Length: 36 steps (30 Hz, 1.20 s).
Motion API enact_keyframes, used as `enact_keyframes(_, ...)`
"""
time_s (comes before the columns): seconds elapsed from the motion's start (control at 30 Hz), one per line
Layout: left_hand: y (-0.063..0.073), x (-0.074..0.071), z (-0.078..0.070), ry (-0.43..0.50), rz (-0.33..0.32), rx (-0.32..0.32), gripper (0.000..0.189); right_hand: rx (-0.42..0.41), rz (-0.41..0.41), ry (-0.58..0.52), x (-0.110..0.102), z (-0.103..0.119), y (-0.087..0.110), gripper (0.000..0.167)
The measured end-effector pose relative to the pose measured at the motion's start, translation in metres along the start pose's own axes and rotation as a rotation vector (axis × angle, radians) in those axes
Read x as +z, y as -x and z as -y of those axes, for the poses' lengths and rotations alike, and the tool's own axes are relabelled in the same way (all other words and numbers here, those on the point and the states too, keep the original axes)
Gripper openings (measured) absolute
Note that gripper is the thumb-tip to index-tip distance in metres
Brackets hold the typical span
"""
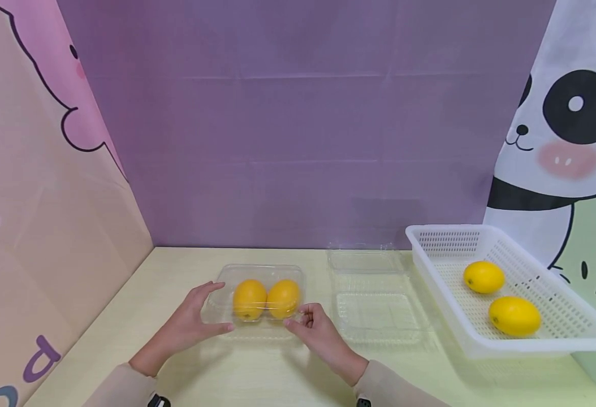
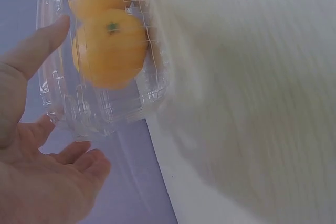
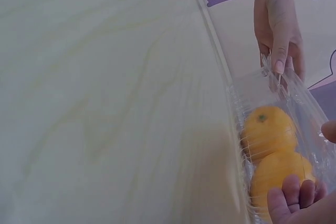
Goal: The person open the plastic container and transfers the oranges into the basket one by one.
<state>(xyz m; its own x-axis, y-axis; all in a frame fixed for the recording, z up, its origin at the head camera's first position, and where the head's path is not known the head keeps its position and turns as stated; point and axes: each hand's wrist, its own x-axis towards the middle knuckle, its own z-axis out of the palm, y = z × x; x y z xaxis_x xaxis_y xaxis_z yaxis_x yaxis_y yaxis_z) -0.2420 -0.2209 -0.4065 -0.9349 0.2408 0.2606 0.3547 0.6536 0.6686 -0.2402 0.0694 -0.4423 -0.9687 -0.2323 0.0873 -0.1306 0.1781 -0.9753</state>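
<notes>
A clear plastic clamshell box (image 1: pixel 262 271) lies on the table with its lid over two round orange-yellow fruits (image 1: pixel 249 299). A green stem mark shows on one fruit in the left wrist view. My left hand (image 1: pixel 191 314) is spread at the box's left end, thumb toward the front and fingers behind. In the left wrist view its thumb and fingers are extended along the plastic. At the front right corner my right hand (image 1: pixel 323 333) grips the box edge, with fingers curled and thumb in front.
To the right lies an opened, clear plastic clamshell box (image 1: pixel 371 311). A white perforated basket (image 1: pixel 445 316) stands at the far right, holding two yellow oval fruits (image 1: pixel 514 316). A purple cloth wall (image 1: pixel 298 141) rises behind the pale table (image 1: pixel 257 373), with printed cloth on both sides.
</notes>
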Motion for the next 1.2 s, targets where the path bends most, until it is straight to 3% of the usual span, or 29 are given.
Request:
enact_keyframes(0.4,-0.004,-0.001,-0.004,-0.032,0.008,0.001,0.085,-0.008,0.007,0.002,-0.001,-0.001,0.000,0.051)
enact_keyframes(0.77,-0.010,-0.004,-0.006,0.006,-0.016,-0.016,0.081,-0.077,-0.024,0.072,-0.002,-0.009,-0.003,0.043)
enact_keyframes(0.87,-0.012,-0.006,-0.007,0.051,-0.017,-0.033,0.082,-0.076,-0.037,0.074,-0.001,-0.009,-0.003,0.044)
enact_keyframes(1.03,-0.017,-0.010,-0.013,0.156,0.003,-0.113,0.084,-0.061,-0.055,0.073,0.000,-0.006,-0.003,0.051)
enact_keyframes(1.2,-0.022,-0.012,-0.016,0.172,-0.008,-0.158,0.085,-0.031,-0.071,0.081,0.001,-0.003,-0.004,0.058)
